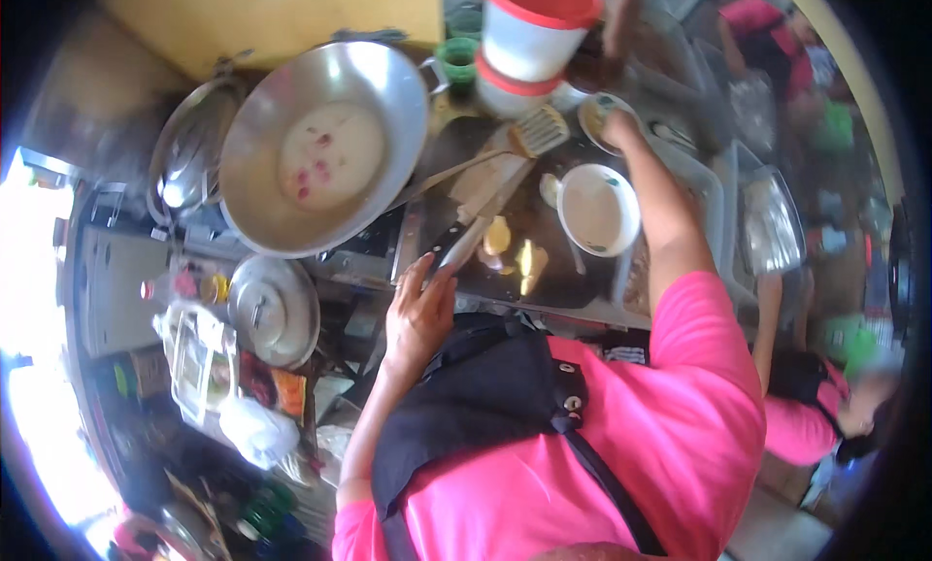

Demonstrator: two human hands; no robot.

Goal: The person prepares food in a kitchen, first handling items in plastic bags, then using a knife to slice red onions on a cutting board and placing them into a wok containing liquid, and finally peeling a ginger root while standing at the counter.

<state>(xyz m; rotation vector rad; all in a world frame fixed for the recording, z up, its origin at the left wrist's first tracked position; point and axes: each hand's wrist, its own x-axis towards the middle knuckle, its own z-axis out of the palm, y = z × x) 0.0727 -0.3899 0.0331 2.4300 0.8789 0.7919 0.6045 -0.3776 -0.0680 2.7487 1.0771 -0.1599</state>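
At the near edge of the dark work surface, my left hand [419,317] has its fingertips by the near end of a long light-coloured utensil [466,244]; whether it grips it is unclear. My right hand [620,130] reaches into a small bowl [591,120] with yellowish contents, its fingertips hidden. Just nearer stands a white bowl [598,210] of beige liquid. A slotted metal turner [540,130] lies on the surface beyond yellowish food pieces [497,235]. To the left is a large metal wok [400,124] with pale liquid and reddish pieces in it.
Red-rimmed white buckets [535,44] are stacked at the back, beside a green cup [457,59]. A metal pot lid [273,310] lies at the left, near plastic bags. Plastic tubs [721,197] stand at the right. Another person's arm [622,22] reaches in at the top; co-workers are at the right.
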